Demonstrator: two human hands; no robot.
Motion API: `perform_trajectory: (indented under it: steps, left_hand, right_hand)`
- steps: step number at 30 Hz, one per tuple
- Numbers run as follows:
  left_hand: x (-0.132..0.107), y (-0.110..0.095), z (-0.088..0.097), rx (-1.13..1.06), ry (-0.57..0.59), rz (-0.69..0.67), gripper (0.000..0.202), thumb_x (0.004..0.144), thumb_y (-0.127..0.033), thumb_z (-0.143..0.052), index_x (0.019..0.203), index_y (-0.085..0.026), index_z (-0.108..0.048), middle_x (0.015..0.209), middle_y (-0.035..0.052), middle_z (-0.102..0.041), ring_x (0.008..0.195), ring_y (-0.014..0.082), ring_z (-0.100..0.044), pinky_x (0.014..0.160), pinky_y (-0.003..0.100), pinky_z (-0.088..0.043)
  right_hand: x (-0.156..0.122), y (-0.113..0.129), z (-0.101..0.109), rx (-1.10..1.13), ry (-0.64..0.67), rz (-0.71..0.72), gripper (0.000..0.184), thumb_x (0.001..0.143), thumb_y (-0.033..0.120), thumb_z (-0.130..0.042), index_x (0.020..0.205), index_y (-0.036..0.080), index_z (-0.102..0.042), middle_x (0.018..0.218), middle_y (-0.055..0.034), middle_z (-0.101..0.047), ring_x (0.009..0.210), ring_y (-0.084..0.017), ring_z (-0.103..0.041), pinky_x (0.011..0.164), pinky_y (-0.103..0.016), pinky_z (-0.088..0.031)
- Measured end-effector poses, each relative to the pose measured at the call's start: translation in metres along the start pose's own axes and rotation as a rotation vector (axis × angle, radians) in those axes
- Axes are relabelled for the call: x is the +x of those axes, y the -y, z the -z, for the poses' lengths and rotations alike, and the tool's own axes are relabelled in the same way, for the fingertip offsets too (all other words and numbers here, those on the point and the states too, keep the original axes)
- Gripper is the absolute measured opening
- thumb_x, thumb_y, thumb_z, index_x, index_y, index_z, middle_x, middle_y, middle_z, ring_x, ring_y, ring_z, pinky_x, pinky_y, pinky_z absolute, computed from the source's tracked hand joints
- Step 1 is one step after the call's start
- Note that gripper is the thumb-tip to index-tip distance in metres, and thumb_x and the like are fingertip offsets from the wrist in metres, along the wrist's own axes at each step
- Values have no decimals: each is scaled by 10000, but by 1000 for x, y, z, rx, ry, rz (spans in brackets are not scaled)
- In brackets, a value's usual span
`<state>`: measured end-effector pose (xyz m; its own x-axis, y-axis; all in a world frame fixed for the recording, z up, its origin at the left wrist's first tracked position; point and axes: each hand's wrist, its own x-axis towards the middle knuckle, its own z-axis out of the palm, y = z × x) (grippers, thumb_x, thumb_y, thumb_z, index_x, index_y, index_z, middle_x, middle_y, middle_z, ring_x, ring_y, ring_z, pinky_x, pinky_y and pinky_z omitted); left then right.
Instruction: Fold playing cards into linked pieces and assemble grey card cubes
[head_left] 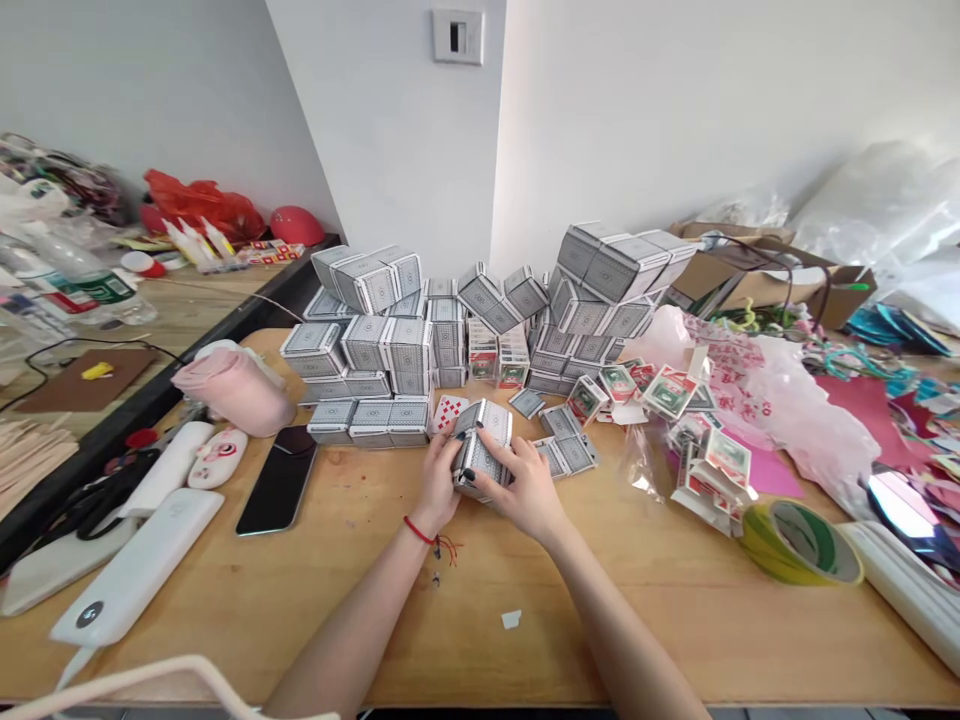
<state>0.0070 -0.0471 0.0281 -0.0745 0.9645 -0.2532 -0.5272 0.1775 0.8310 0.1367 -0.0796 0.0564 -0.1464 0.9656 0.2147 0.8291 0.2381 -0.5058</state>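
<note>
Both my hands meet at the middle of the wooden table [480, 580], holding a deck of grey-backed playing cards [484, 450]. My left hand [441, 482], with a red string round its wrist, grips the deck's left side. My right hand [529, 490] closes over its right and lower side. A face-up red-pip card [450, 410] lies just behind the deck. Behind that stands a wall of stacked grey card decks [375, 350], with more stacks [615, 275] to the right.
Loose card boxes [712, 455] and pink plastic bags [795, 410] lie right, with a yellow-green tape roll [802, 545]. On the left are a black phone [279, 480], a white power bank [139, 580], a pink cloth roll [236, 390] and scissors [94, 505].
</note>
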Motion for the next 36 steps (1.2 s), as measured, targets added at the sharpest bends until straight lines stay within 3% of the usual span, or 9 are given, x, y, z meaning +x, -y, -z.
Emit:
perform_trajectory:
  steps: [5, 11, 20, 25, 31, 36]
  left_hand:
    - [3, 2, 5, -11, 73, -56, 499, 731, -242, -564, 1227, -224, -517, 1251, 51, -568, 1144, 222, -525, 936, 336, -430]
    - [4, 6, 12, 205, 228, -223, 441, 802, -277, -473, 1236, -218, -526, 1388, 18, -430, 1313, 201, -335, 1091, 326, -269]
    - [-2, 6, 16, 465, 335, -353, 444, 885, -381, -353, 1281, -223, -475, 1408, 25, -400, 1334, 182, -289, 1129, 337, -170]
    - [-12, -4, 14, 550, 444, -388, 558, 812, -413, -523, 1328, -239, -402, 1427, 60, -350, 1336, 244, -271, 1116, 363, -192]
    - [-24, -15, 13, 645, 418, -448, 625, 784, -318, -564, 1362, -266, -334, 1390, 64, -357, 1315, 260, -286, 1105, 379, -209]
    - [-21, -7, 17, 672, 413, -441, 584, 816, -247, -483, 1374, -266, -310, 1398, 55, -340, 1338, 236, -237, 1114, 367, -184]
  right_hand:
    - [-4, 5, 1, -128, -48, 96, 601, 783, 574, -500, 1331, 348, -403, 905, -76, -537, 871, -246, -492, 762, -363, -373]
    - [-8, 10, -4, -229, -175, 69, 624, 729, 576, -558, 1298, 339, -456, 884, -76, -533, 872, -255, -481, 835, -416, -330]
    - [-12, 1, -11, -184, -240, 50, 583, 767, 549, -529, 1290, 297, -480, 913, -95, -542, 879, -263, -504, 806, -392, -377]
    - [-14, -5, -12, -128, -227, 48, 605, 777, 553, -517, 1315, 286, -448, 908, -91, -531, 859, -249, -509, 758, -361, -413]
    - [-18, -2, -14, -111, -242, 92, 593, 788, 526, -514, 1320, 272, -442, 917, -93, -512, 846, -243, -495, 743, -364, -418]
    - [-18, -1, -13, -161, -220, 103, 607, 783, 544, -509, 1322, 273, -436, 909, -93, -504, 847, -252, -480, 745, -374, -403]
